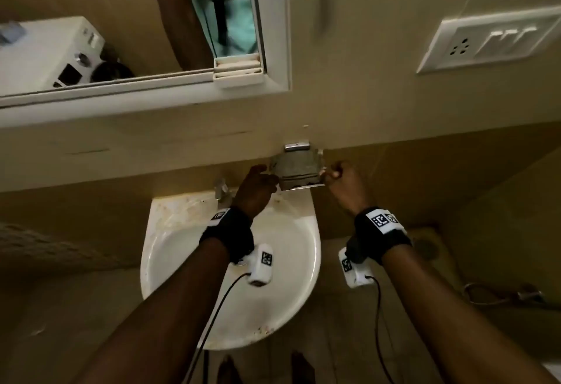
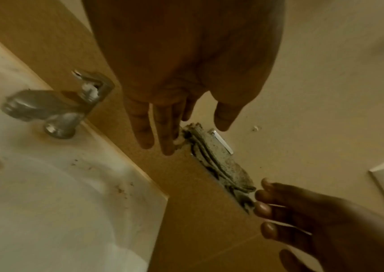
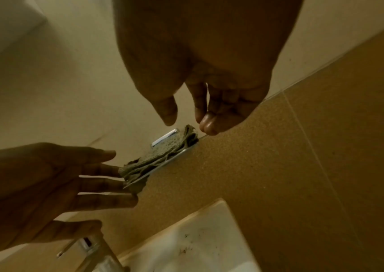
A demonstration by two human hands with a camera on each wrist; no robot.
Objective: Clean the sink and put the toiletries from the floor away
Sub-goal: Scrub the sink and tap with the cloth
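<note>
A folded grey cloth (image 1: 299,168) (image 2: 218,162) (image 3: 162,156) lies on a small metal wall shelf (image 1: 300,188) just above the white sink (image 1: 297,262) (image 2: 46,202). My left hand (image 1: 264,175) (image 2: 195,139) (image 3: 121,174) has straight, spread fingers touching the cloth's left end. My right hand (image 1: 332,174) (image 3: 186,123) (image 2: 263,202) touches the cloth's right end with its fingertips, the thumb apart from them. The sink's rim carries brown stains and dark specks. A steel tap (image 1: 221,190) (image 2: 53,108) stands at its back left.
A white-framed mirror cabinet (image 1: 151,86) hangs above the sink on the left. A switch plate (image 1: 491,40) is on the wall to the upper right. A floor drain (image 1: 425,247) and a metal hose (image 1: 501,295) lie to the right. My bare feet (image 1: 230,368) show below the sink.
</note>
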